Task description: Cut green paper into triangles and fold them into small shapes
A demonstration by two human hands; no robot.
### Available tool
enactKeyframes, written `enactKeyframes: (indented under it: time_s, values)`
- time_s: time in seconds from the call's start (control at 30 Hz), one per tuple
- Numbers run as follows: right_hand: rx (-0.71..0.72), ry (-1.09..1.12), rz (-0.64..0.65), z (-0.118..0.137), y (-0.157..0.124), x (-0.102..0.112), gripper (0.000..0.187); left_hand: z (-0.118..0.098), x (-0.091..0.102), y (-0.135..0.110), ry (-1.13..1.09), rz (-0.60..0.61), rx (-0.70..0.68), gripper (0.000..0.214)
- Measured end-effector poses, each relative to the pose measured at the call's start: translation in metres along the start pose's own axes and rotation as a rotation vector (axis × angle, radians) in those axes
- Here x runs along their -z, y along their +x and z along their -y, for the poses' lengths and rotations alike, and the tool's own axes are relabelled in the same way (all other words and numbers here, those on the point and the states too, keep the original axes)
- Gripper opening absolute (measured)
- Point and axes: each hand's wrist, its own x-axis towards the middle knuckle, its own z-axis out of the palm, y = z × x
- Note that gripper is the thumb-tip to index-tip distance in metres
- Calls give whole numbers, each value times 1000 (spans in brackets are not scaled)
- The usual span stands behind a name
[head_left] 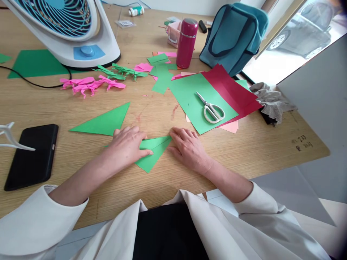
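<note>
Taking in one left hand [126, 148], one right hand [188, 148], one folded green paper [158, 147] and one green paper triangle [105, 121] at one counter [244, 148]. Also showing one fan [76, 29], one magenta flask [186, 43], one teal bag [233, 39], one pair of scissors [207, 105], one flat black device [34, 166], one white-and-green bottle [136, 11] and one car [300, 34]. Including several pink paper figures [89, 86] and green paper figures [121, 70], overlapping too closely to count.

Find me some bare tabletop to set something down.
Bare wood lies right of the right hand, bounded by the green sheet under the scissors and the handwriting. Another patch sits between the black device and left hand, on the near side of the green triangle. It's crowded at the back, around the magenta bottle and teal bag.
</note>
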Motion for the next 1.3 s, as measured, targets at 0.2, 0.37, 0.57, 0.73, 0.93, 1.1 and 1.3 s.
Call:
enactKeyframes:
  time_s: [0.2, 0.37, 0.57, 0.73, 0.93, 1.1, 1.3]
  values:
    - [78, 233, -88, -12, 6, -4, 30, -3, 15, 9, -269, 137, -71, 16]
    - [42, 349, -101, -18, 12, -4, 13, -3, 21, 16, -243, 124, -118, 14]
    - [39, 403, -62, -17, 14, -3, 10, 5, 13, 23, -241, 60, -238, 15]
    - [35, 512, -68, -20, 15, -4, 15, 10, 8, 23, -188, -19, -316, 21]
    - [-116, 666, -23, -21, 16, 2, 23, 33, 17, 17, -237, -118, -216, 26]
    - [-188, 766, 0, -21, 17, 6, 28, 54, 23, 12, -426, -176, -8, 23]
    - [-252, 925, 5, -25, 16, 1, 35, 53, 14, 17, -1150, -299, 142, 60]
